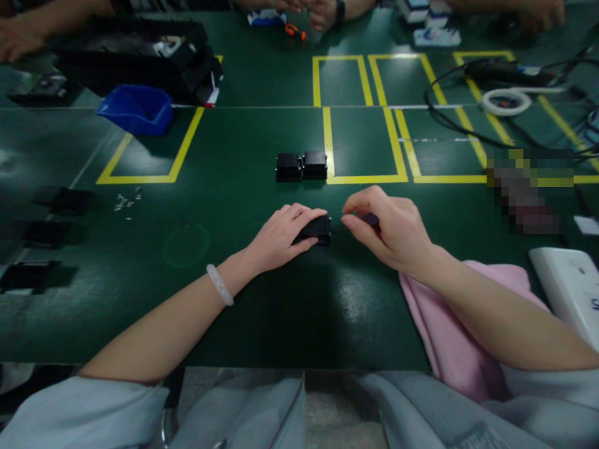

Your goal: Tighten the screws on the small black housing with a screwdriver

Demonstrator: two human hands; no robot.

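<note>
Left hand (281, 240) holding a small black box (322, 229) on a desk (281, 324).
A pink cloth (435, 321) hangs over the desk's near edge, on the right. The box is back from the middle of that edge. The right hand (395, 227), apart from the left, grips a dark tool (370, 219) just beside it. Farther off sit two more black boxes (315, 164).

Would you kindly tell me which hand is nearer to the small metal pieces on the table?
Left: the left hand holds a black block, to the right of the small metal pieces. The right hand is farther right, beyond that block.
</note>
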